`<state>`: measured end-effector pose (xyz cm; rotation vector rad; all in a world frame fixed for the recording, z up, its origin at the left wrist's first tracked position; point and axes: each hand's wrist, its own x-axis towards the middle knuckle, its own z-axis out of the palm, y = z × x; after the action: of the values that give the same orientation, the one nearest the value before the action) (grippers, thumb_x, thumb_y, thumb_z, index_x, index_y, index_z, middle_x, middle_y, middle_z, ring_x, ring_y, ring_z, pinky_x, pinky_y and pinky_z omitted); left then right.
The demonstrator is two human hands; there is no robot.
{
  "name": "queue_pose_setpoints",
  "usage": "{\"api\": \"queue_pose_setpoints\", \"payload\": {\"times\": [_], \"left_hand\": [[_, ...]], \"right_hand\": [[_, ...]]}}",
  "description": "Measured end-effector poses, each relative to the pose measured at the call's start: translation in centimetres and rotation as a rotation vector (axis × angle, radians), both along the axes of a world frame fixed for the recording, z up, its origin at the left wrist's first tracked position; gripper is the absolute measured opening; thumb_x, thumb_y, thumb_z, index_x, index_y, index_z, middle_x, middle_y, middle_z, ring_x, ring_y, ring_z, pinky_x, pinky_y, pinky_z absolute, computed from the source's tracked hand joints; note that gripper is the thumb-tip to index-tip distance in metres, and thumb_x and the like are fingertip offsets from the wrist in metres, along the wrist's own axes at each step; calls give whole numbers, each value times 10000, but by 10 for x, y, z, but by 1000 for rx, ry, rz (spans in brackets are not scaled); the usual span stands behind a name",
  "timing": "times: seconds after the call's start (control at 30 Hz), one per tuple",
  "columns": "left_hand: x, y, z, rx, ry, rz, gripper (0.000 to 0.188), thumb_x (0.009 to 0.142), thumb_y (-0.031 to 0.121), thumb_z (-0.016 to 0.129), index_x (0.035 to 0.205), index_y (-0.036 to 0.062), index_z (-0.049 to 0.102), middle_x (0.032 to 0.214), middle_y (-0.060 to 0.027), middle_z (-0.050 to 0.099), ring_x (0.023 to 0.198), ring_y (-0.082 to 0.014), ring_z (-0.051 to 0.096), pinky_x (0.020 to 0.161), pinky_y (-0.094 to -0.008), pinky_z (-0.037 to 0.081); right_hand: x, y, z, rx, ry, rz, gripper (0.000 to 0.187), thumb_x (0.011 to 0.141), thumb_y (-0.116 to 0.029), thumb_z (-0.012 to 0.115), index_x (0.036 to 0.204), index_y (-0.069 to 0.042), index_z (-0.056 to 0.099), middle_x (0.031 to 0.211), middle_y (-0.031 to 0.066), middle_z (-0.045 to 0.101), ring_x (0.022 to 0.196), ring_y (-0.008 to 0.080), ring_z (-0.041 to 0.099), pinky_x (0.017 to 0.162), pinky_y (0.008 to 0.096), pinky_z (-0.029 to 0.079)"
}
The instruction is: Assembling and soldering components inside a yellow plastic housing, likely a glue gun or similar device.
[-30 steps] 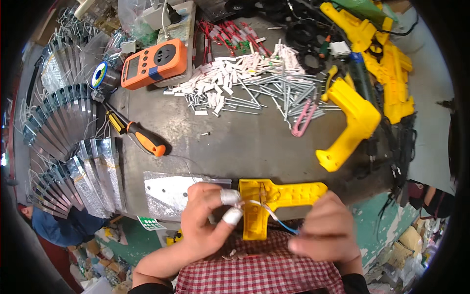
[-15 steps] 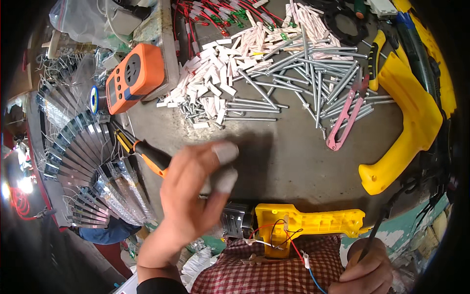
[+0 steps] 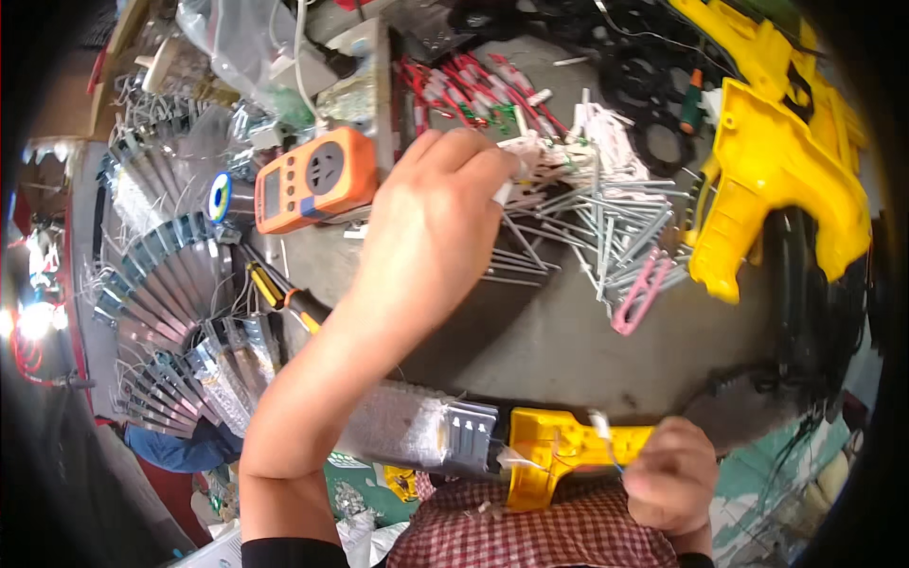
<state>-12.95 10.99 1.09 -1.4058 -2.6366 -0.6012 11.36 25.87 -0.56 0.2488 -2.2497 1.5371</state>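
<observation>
My left hand point(image 3: 440, 204) reaches across the bench to a pile of short white sleeves point(image 3: 606, 137). Its fingers are bent, the white-capped tips close together at the pile's near left edge; whatever is between them is hidden. My right hand point(image 3: 672, 478) is closed, slightly blurred, over the right end of a yellow plastic handle shell point(image 3: 578, 440). From its fingers a thin wire with a white connector point(image 3: 599, 423) sticks up. The shell lies open side up at the bench's front edge, thin wires inside it. A dark slotted metal part point(image 3: 472, 435) joins its left end.
Long bolts point(image 3: 606, 222) lie in a heap beside a pink tool handle point(image 3: 641, 292). An orange meter point(image 3: 317, 180) stands left of my left hand, near a screwdriver point(image 3: 305, 308). Yellow shells point(image 3: 776, 180) are stacked at right. Metal strips point(image 3: 156, 275) fan out at left.
My left hand has moved away from above the shell, up to the white sleeves. My right hand has risen leftward onto the shell's end. The whole view has shifted somewhat.
</observation>
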Motion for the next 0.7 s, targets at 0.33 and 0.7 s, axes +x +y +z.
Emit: {"api": "queue_pose_setpoints", "payload": {"times": [0.33,0.7], "left_hand": [[-15,47,-16,-41,16,17,263,733,27,635,993,24,592,902,-165,619,866,-370,599,738,-446,476],[23,5,16,138,-144,50,276,669,-115,584,919,-18,647,920,-131,620,878,-300,619,805,-334,477]], "right_hand": [[-18,-1,17,11,-109,-123,312,737,-88,769,1026,-55,658,681,58,615,537,216,569,477,327,434],[-25,-21,18,-357,-291,-310,132,871,-121,662,971,-50,614,657,81,598,524,157,578,501,294,445]]}}
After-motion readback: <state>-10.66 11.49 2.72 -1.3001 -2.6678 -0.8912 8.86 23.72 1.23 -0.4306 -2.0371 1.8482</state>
